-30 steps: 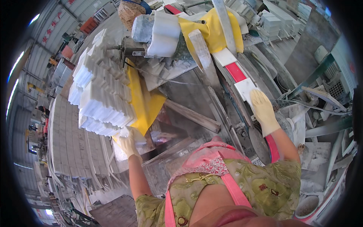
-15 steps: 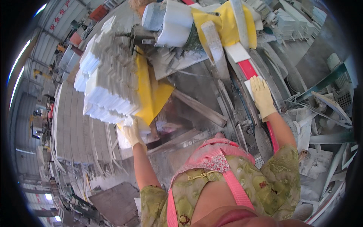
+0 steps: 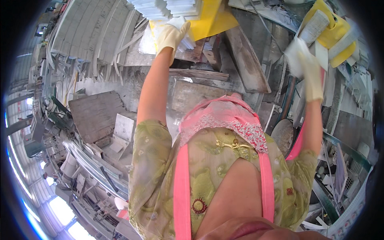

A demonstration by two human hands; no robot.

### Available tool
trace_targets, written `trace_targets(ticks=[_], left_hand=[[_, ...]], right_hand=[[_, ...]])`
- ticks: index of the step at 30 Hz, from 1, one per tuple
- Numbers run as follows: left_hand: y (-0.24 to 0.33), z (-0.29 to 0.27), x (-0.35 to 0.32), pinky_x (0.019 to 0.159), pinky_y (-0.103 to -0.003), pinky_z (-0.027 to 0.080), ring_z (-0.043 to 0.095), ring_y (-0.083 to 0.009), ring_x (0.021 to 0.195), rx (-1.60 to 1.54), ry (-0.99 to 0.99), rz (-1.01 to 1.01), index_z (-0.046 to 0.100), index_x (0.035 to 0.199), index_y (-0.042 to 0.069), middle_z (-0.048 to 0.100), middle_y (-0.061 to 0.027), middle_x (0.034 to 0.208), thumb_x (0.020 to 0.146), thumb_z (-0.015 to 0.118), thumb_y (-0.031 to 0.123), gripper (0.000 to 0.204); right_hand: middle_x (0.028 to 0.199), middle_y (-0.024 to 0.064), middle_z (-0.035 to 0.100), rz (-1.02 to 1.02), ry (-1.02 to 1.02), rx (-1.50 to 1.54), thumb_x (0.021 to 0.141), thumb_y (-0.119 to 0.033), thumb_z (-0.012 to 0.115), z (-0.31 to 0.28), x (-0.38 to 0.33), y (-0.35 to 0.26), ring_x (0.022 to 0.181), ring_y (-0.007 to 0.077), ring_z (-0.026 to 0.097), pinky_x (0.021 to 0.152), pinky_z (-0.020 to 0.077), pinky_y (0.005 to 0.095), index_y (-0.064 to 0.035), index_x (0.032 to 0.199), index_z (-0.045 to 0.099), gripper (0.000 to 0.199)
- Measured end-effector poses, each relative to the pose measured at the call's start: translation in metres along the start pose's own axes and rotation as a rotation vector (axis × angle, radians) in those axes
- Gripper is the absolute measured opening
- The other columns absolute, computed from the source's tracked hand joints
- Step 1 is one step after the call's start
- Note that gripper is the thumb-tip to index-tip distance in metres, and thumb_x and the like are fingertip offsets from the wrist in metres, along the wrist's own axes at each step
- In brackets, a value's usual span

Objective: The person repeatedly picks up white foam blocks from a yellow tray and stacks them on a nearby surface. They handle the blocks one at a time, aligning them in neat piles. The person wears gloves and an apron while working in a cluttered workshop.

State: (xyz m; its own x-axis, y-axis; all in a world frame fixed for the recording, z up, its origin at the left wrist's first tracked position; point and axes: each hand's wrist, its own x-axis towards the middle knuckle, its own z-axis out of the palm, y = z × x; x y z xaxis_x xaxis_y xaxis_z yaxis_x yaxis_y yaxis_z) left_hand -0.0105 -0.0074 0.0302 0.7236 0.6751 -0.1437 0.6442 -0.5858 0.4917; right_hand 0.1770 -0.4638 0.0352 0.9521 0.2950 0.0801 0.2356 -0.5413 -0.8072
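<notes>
Head view: far right, the cream-gloved right hand (image 3: 310, 74) seems closed on a flat white stone-like tile (image 3: 294, 59), which a loose pinch could drop, while the left hand (image 3: 170, 37), fingers half-curled, meets stacked white slabs (image 3: 183, 8) far left, hold unclear.

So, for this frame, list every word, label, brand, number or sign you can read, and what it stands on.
None can be read.
Stacked white stone slabs by the left hand: no legible marking.
White slab at the right hand: motion-blurred, so any marking is unreadable.
Yellow sheet: no legible lettering.
Background machinery at left: too small to tell.
</notes>
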Motion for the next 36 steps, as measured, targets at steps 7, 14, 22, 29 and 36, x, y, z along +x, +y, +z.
trace_targets(ticks=[7, 14, 22, 29, 36], left_hand=[[0.007, 0.003, -0.003, 0.099, -0.040, 0.049, 0.066, -0.0387, 0.113, 0.163, 0.112, -0.080, 0.065, 0.127, -0.002, 0.072, -0.0239, 0.117, 0.096, 0.054, 0.065, 0.075], [-0.003, -0.005, -0.007, 0.103, -0.040, 0.047, 0.062, -0.0341, 0.118, 0.090, 0.197, -0.021, 0.057, 0.136, -0.004, 0.066, -0.0220, 0.127, 0.087, 0.070, 0.055, 0.078], [0.033, 0.011, -0.026, 0.110, -0.040, 0.043, 0.056, -0.0314, 0.126, -0.498, 0.092, 0.015, 0.043, 0.148, -0.006, 0.055, -0.0212, 0.143, 0.077, 0.087, 0.043, 0.097], [-0.003, 0.032, -0.005, 0.120, -0.041, 0.032, 0.038, -0.0364, 0.144, -0.404, 0.298, 0.180, 0.026, 0.155, -0.008, 0.034, -0.0256, 0.159, 0.073, 0.089, 0.041, 0.115], [-0.036, 0.038, 0.017, 0.122, -0.044, 0.026, 0.032, -0.0429, 0.147, -0.111, 0.332, 0.109, 0.028, 0.153, -0.013, 0.036, -0.0333, 0.156, 0.072, 0.087, 0.049, 0.117]], right_hand=[[0.093, 0.0012, 0.069, -0.003, -0.297, 0.861, 0.095, -0.028, 0.071, 0.251, -0.017, -0.141, 0.080, 0.0082, 0.059, 0.071, 0.0473, 0.0278, 0.0011, 0.111, 0.071, 0.033], [0.131, 0.0145, 0.064, -0.222, -0.312, 0.657, 0.096, -0.038, 0.071, 0.338, -0.020, -0.159, 0.120, 0.0213, 0.062, 0.097, 0.0515, 0.0319, -0.0018, 0.142, 0.052, 0.062], [0.139, 0.0213, 0.059, -0.830, -0.327, -0.171, 0.071, -0.069, 0.075, 0.300, 0.005, -0.130, 0.133, 0.0405, 0.050, 0.114, 0.0366, 0.0469, 0.0027, 0.133, 0.061, 0.096], [0.098, 0.0214, 0.073, -0.367, 0.075, 0.022, 0.091, -0.034, 0.058, 0.110, 0.061, -0.011, 0.093, 0.0412, 0.069, 0.083, 0.0542, 0.0479, -0.0059, 0.100, 0.077, 0.036], [0.140, 0.0158, 0.061, 0.180, 0.304, -0.746, 0.094, -0.051, 0.061, -0.053, 0.110, 0.133, 0.134, 0.0326, 0.050, 0.112, 0.0383, 0.0444, -0.0077, 0.136, 0.062, 0.061]])
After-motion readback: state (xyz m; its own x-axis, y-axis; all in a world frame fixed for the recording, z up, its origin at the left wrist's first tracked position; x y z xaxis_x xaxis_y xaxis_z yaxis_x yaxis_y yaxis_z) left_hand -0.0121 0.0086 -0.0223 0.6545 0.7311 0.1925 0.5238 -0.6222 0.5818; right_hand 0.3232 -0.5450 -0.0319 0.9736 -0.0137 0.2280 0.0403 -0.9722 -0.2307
